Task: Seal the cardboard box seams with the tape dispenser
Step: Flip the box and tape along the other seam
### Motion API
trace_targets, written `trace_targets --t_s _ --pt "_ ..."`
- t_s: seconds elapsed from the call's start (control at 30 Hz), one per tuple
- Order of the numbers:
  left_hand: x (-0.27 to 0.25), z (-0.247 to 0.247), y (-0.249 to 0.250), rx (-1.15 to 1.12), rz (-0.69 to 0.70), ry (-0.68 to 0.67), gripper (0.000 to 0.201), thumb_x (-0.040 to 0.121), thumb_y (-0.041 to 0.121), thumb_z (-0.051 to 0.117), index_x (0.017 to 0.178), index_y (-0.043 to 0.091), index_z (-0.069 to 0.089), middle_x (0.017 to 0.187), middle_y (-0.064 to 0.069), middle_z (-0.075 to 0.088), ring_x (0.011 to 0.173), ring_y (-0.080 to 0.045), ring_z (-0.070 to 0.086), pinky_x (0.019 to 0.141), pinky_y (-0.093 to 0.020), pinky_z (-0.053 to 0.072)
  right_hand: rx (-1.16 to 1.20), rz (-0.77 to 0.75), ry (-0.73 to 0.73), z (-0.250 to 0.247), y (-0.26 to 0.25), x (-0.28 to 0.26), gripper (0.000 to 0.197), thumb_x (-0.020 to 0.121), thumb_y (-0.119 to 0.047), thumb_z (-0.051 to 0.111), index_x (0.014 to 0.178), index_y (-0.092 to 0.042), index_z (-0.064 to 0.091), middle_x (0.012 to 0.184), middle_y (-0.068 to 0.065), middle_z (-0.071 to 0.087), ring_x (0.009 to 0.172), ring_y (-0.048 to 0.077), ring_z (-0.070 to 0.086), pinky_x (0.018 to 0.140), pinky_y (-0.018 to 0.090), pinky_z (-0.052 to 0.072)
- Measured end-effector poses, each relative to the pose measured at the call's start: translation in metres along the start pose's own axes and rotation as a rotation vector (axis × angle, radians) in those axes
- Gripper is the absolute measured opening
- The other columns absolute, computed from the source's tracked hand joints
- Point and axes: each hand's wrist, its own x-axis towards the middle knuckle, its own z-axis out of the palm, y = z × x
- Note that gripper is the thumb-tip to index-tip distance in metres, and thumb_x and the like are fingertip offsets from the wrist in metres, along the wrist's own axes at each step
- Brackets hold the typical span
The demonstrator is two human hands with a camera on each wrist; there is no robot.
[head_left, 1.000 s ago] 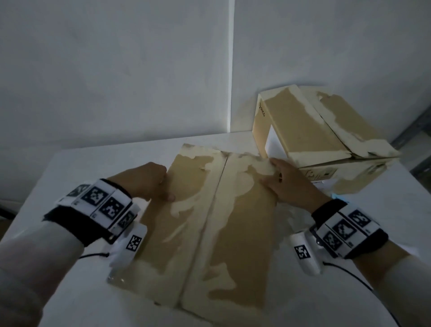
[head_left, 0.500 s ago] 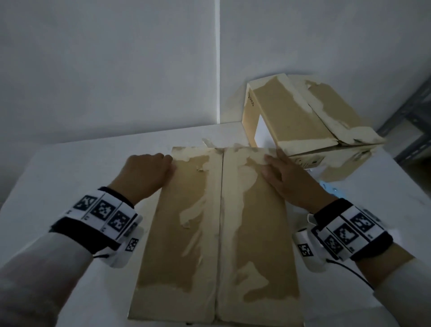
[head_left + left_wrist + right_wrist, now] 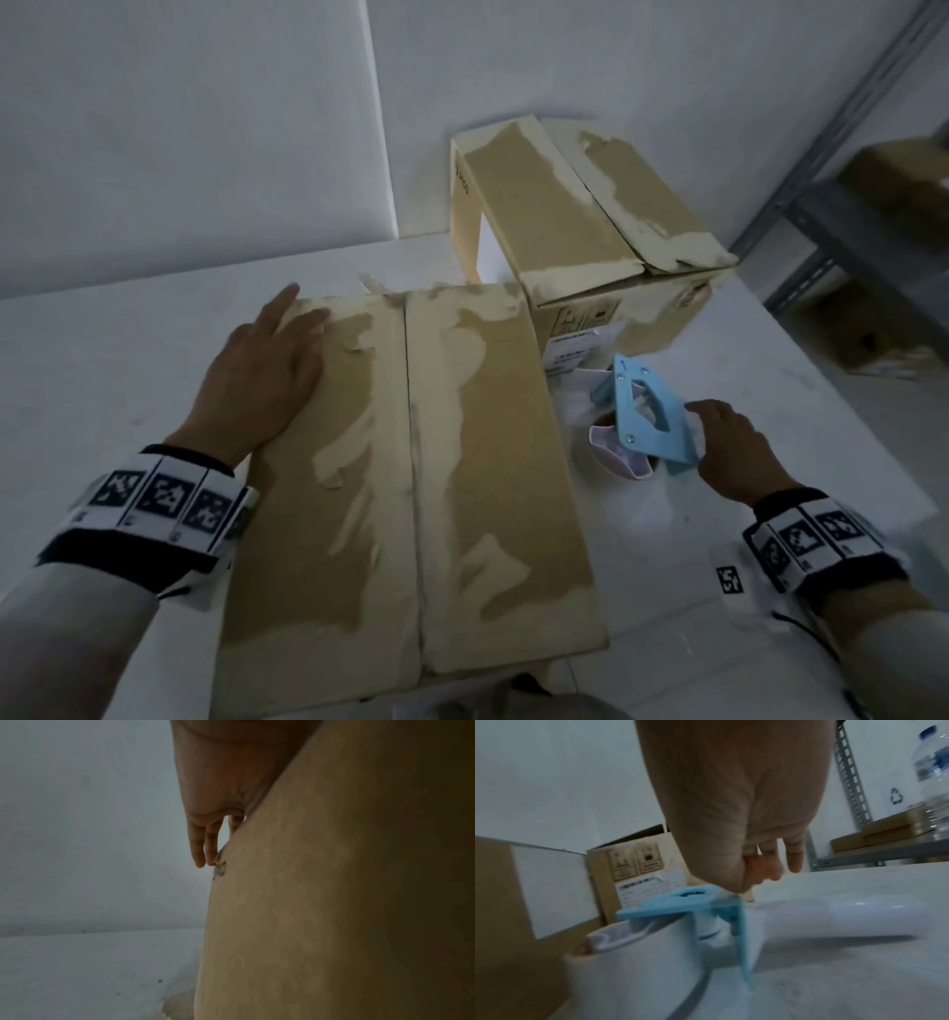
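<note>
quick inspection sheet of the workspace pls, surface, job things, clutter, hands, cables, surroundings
Surface: white table, scuffed.
Job's things: near cardboard box lies flat side up, flaps closed, centre seam bare of fresh tape, old tape residue on it. Blue tape dispenser with its white roll stands on the table right of the box.
Clutter: second cardboard box behind, also with residue.
Hands: left hand lies flat on the box's left flap, fingers straight. Right hand is at the dispenser's handle; grip not clear, wrist view blurred.
Cables: thin black lead by the right wrist band.
Surroundings: white walls, grey metal shelving at right holding boxes; water bottle there.
</note>
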Motion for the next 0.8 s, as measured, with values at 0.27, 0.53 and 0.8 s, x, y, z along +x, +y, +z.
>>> trace_targets --t_s 0.27,0.53,0.8 --pt "0.001 0.001 -0.005 -0.177 -0.206 -0.064 0.077 0.078 0.066 0.043 0.139 0.021 0.036 0.148 -0.006 0.036 0.132 -0.029 0.037 0.107 -0.046 0.032 -0.147 -0.135 -0.057 0.018 0.018 0.021 0.047 0.078 -0.009 0.059 0.122 -0.004 0.043 0.114 0.021 0.056 0.106 0.036 0.053 0.089 0.042 0.041" --pt "0.005 -0.005 -0.02 -0.155 -0.155 -0.133 0.092 0.066 0.078 0.032 0.14 0.023 0.032 0.146 -0.002 0.037 0.127 -0.026 0.042 0.103 -0.05 0.038 0.321 -0.295 0.065 -0.03 0.01 -0.031 0.038 0.076 -0.001 0.067 0.106 -0.012 0.047 0.098 0.013 0.061 0.085 0.03 0.058 0.064 0.031 0.043" --pt "0.02 -0.002 -0.011 -0.169 -0.139 -0.266 0.087 0.082 0.065 0.035 0.147 0.013 0.011 0.157 -0.003 0.002 0.142 -0.026 0.019 0.115 -0.041 0.018 0.691 -0.389 0.144 -0.083 -0.054 -0.05 0.022 0.081 -0.002 0.063 0.09 -0.02 0.052 0.082 -0.002 0.058 0.074 -0.001 0.057 0.067 0.023 0.042"
